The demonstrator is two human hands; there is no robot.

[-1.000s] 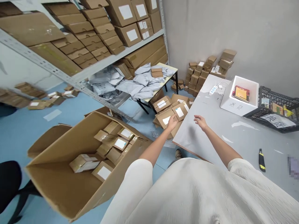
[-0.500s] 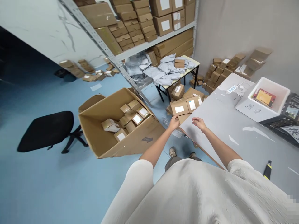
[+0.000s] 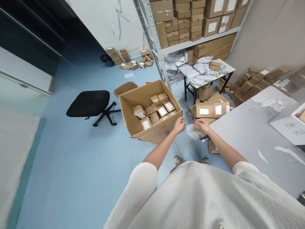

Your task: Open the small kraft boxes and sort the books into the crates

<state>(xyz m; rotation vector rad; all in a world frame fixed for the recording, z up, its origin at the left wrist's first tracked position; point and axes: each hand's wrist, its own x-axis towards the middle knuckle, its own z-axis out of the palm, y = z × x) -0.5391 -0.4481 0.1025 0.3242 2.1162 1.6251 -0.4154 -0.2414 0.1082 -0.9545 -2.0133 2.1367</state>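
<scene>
I have the large open carton (image 3: pixel 156 134) directly beyond my left grip (image 3: pixel 179 125), which overlaps its right corner in my view; I can't tell whether they touch. My right grip (image 3: pixel 203 126) hangs farther right of the carton, in front of the stacked boxes there. In both, I see the fingers loosely curled and apart, with nothing visible held. I count one carton with at least nine small boxes (image 3: pixel 162 111) in it, some partly hidden. To the carton's right are two labelled boxes (image 3: pixel 204 109) side by side on the pile, then one grey surface (image 3: pixel 238 127) bearing one white foam box (image 3: pixel 288 125). One black chair (image 3: pixel 88 103) stands left of the carton.
</scene>
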